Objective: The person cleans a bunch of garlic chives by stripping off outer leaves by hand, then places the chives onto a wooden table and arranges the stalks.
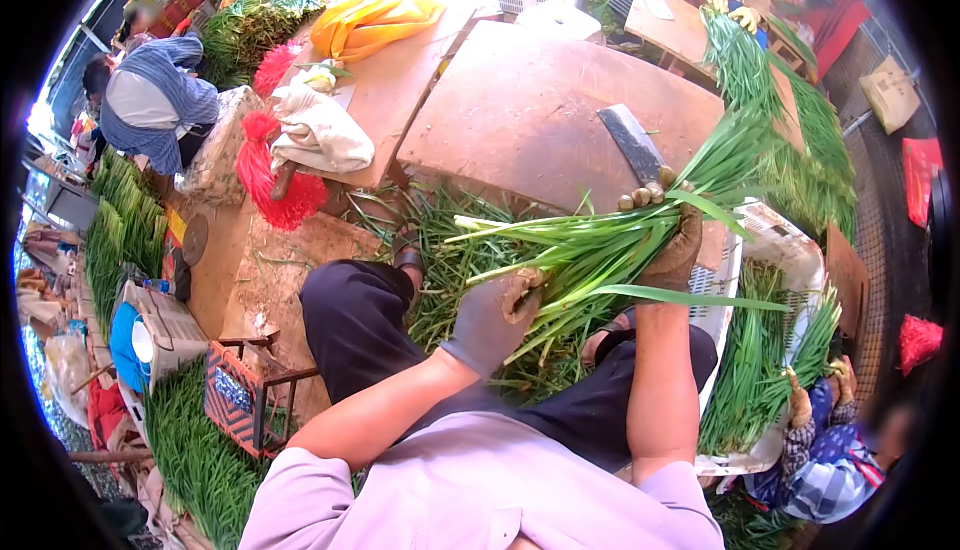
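Observation:
My right hand (pixel 672 250), in a dark, dirty glove, is closed around a bunch of garlic chives (pixel 590 250). The stem ends point left and the leaves fan out to the upper right; one long leaf sticks out rightward. My left hand (pixel 497 318), in a grey glove, is by the lower stems with thumb and fingers curled together; what they pinch, if anything, is hidden. Just beyond my right fingers, a broad-bladed knife (pixel 630 140) lies on the wooden board (pixel 540 100). Loose green leaves (pixel 455 250) cover the ground between my legs.
A white crate (pixel 780 235) of chives stands at my right. Red string bundles (pixel 265 175) and a pale cloth (pixel 315 130) are at the left, beside an orange cloth (pixel 375 25). A small stool-like frame (pixel 250 395) stands lower left. Co-workers sit upper left, upper right and lower right.

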Available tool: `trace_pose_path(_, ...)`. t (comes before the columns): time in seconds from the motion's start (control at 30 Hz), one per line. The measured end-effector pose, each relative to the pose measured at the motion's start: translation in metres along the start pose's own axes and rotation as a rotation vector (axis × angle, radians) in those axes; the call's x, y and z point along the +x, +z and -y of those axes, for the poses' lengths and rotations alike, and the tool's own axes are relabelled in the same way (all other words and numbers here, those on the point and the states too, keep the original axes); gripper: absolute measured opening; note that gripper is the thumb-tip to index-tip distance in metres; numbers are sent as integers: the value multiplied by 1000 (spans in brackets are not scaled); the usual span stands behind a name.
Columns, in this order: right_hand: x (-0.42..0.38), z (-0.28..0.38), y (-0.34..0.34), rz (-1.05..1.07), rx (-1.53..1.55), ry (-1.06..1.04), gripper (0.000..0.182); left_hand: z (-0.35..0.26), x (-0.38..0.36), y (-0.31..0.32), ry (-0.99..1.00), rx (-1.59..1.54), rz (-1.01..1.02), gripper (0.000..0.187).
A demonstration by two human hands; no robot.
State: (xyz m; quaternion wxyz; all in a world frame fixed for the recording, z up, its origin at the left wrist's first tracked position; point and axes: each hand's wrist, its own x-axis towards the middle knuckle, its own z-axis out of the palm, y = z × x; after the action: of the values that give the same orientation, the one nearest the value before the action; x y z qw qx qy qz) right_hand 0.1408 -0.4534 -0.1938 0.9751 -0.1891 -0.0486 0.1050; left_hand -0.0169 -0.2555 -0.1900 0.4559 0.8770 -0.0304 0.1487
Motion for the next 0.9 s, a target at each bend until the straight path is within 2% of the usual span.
trace_pose_path(0.03, -1, 1, 1, 0, 0, 1, 38, -1, 2, -1, 0, 0, -1, 22)
trace_pose_path(0.1, -2, 1, 3, 8, -21, -21, 37, -5, 5, -4, -231, 65, 120, 24)
trace_pose_path(0.17, -1, 3, 2, 16, -22, -20, 36, 13, 3, 8, -223, 28, 81, 29)
trace_pose_path(0.23, -1, 4, 1, 22, -24, -17, 36, 18, 6, 13, -331, -123, 139, 35)
trace_pose_path(0.43, -3, 3, 6, -1, -3, -16, 35, 18, 25, 23, -326, -48, 137, 48)
trace_pose_path(0.5, -4, -1, 3, 34, -43, 30, 32, 29, 37, 38, -395, -104, 151, 49)
trace_pose_path(0.57, -9, -7, 10, 30, -9, 68, 31, 37, 47, 48, -474, -264, 132, 40)
trace_pose_path(0.6, -9, -8, 10, 22, -13, 72, 31, 27, 52, 47, -756, -618, 87, 25)
trace_pose_path(0.63, -8, -8, 11, 13, -19, 74, 31, 28, 54, 48, -752, -623, 85, 25)
trace_pose_path(0.67, -8, -8, 12, 31, -22, 31, 32, 29, 55, 47, -751, -968, 25, 18)
trace_pose_path(0.73, -7, -3, 9, 33, -17, 5, 34, 15, 52, 34, -622, -1149, -98, 7)
trace_pose_path(0.77, -6, -1, 6, 35, -5, -19, 36, 9, 50, 20, -716, -1076, -112, 7)
trace_pose_path(0.83, -6, 1, 4, 31, 5, -37, 38, 21, 41, -1, -584, -1018, -41, 9)
trace_pose_path(0.9, -6, 5, 5, -27, 14, -43, 36, 23, 33, -19, -623, -1030, -46, 9)
